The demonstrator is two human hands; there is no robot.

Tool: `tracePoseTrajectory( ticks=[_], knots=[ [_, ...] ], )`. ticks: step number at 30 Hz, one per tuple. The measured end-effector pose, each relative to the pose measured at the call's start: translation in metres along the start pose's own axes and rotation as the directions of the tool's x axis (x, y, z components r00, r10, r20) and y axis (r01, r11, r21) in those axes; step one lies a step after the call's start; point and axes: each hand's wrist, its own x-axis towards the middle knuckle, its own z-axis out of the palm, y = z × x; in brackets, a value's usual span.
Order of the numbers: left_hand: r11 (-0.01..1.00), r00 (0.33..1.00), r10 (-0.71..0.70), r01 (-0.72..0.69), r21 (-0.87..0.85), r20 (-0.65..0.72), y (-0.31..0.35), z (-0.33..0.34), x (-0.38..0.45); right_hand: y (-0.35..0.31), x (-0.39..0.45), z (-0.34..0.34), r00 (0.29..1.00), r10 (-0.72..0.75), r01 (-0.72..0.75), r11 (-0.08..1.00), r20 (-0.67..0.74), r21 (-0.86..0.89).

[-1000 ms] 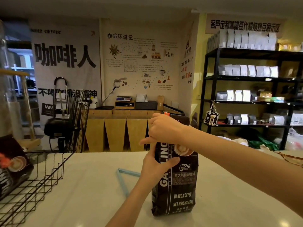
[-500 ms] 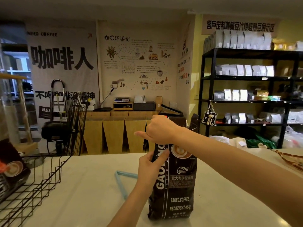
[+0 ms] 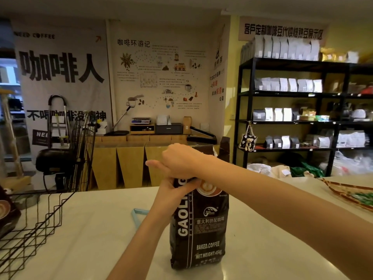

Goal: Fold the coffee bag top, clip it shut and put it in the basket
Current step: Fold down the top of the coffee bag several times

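Observation:
A dark brown coffee bag point(image 3: 203, 225) with white lettering stands upright on the pale counter point(image 3: 272, 235). My right hand point(image 3: 179, 160) grips its top from above, thumb pointing left, and hides the top fold. Just below, my left hand point(image 3: 171, 196) holds the bag's upper left side, thumb across the front. A light blue clip point(image 3: 137, 216) lies on the counter behind my left forearm, partly hidden. The black wire basket point(image 3: 38, 221) stands at the left edge of the counter.
Another coffee bag point(image 3: 6, 213) leans inside the basket at far left. A patterned tray point(image 3: 349, 194) lies at the right edge of the counter. Behind the counter are wooden cabinets, a black fan point(image 3: 80, 150) and black shelves point(image 3: 302, 122) with pouches.
My left hand slid up the bag to just under my right hand. My right hand stays clamped on the top. The bag stands where it was.

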Motion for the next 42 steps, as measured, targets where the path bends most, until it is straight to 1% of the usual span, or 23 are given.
tracePoseTrajectory(
  ticks=[3,5,6,8,11,12,14,16,18,19,20,21,22,23,24,25,26,27,30,32,37,40,42],
  knots=[
    [1.0,0.999,0.009,-0.01,0.005,0.042,0.001,0.002,-0.002,0.0,-0.003,-0.001,0.993,0.096,-0.105,0.983,0.064,0.153],
    [1.0,0.999,-0.006,0.006,0.001,0.039,0.001,0.003,-0.003,0.001,-0.004,-0.001,0.991,0.106,-0.119,0.978,0.086,0.172],
    [1.0,0.999,-0.01,0.01,0.004,0.033,0.0,0.003,-0.003,-0.001,-0.005,-0.004,0.992,0.097,-0.107,0.986,0.084,0.13],
    [1.0,1.0,-0.011,0.011,0.0,0.01,0.0,0.002,-0.003,-0.006,-0.007,-0.009,0.995,0.062,-0.058,0.997,0.076,-0.044],
    [0.999,0.999,-0.029,0.029,-0.019,-0.032,0.001,0.001,-0.002,-0.009,-0.015,-0.009,0.997,-0.079,0.076,0.934,0.007,-0.349],
    [0.999,0.998,-0.048,0.047,-0.006,-0.043,0.001,0.002,-0.002,-0.011,-0.018,-0.006,0.993,-0.113,0.09,0.916,-0.037,-0.391],
    [0.991,0.992,-0.091,0.099,0.094,-0.082,0.003,0.004,-0.002,-0.013,-0.03,0.0,0.971,-0.15,0.071,0.923,-0.184,-0.379],
    [0.988,0.996,-0.077,0.083,0.128,-0.05,0.007,0.003,-0.001,-0.014,-0.049,-0.002,0.897,-0.091,-0.009,0.975,-0.433,-0.224],
    [0.994,0.998,-0.051,0.048,0.097,0.028,0.015,-0.001,0.0,-0.005,-0.069,-0.001,0.743,0.073,-0.116,0.993,-0.665,-0.02],
    [0.996,0.998,-0.034,0.029,0.079,0.061,0.02,-0.004,0.0,0.001,-0.079,-0.001,0.664,0.189,-0.154,0.981,-0.724,0.115],
    [0.997,0.997,-0.017,0.011,0.075,0.081,0.022,-0.005,0.001,0.007,-0.088,0.001,0.603,0.332,-0.16,0.941,-0.725,0.298],
    [0.997,0.996,-0.006,-0.002,0.081,0.093,0.023,-0.004,0.001,0.013,-0.097,0.003,0.591,0.491,-0.133,0.842,-0.64,0.523],
    [0.995,0.996,-0.002,-0.008,0.103,0.087,0.023,-0.001,0.001,0.016,-0.104,0.004,0.619,0.625,-0.098,0.662,-0.475,0.743],
    [0.991,0.997,0.006,-0.017,0.131,0.083,0.024,0.002,0.0,0.019,-0.109,0.007,0.676,0.685,-0.082,0.438,-0.273,0.895],
    [0.988,0.998,0.012,-0.022,0.15,0.065,0.023,0.005,0.0,0.023,-0.112,0.011,0.733,0.674,-0.081,0.229,-0.097,0.97],
    [0.987,0.999,0.015,-0.021,0.158,0.038,0.021,0.007,0.001,0.027,-0.114,0.017,0.757,0.653,-0.112,0.114,0.01,0.987],
    [0.987,1.0,0.024,-0.025,0.156,0.005,0.02,0.008,0.002,0.028,-0.115,0.023,0.757,0.65,-0.15,0.077,0.065,0.986],
    [0.988,0.999,0.033,-0.029,0.149,-0.022,0.019,0.009,0.003,0.028,-0.116,0.027,0.746,0.662,-0.165,0.066,0.08,0.984],
    [0.993,0.998,0.03,-0.022,0.119,-0.063,0.018,0.011,0.004,0.027,-0.112,0.031,0.718,0.694,-0.092,0.032,0.045,0.995],
    [0.993,0.996,0.039,-0.029,0.115,-0.084,0.018,0.012,0.004,0.027,-0.11,0.029,0.721,0.692,-0.048,-0.007,0.039,0.999],
    [0.995,0.984,0.067,-0.053,0.083,-0.165,0.017,0.012,0.006,0.026,-0.105,0.031,0.734,0.678,-0.001,-0.044,0.03,0.999],
    [0.996,0.981,0.046,-0.03,0.084,-0.19,0.017,0.012,0.006,0.025,-0.103,0.034,0.732,0.68,-0.01,-0.069,0.055,0.998],
    [0.999,0.98,-0.02,0.03,0.045,-0.199,0.019,0.011,0.006,0.025,-0.103,0.033,0.749,0.66,-0.027,-0.055,0.056,0.998]
  ],
)
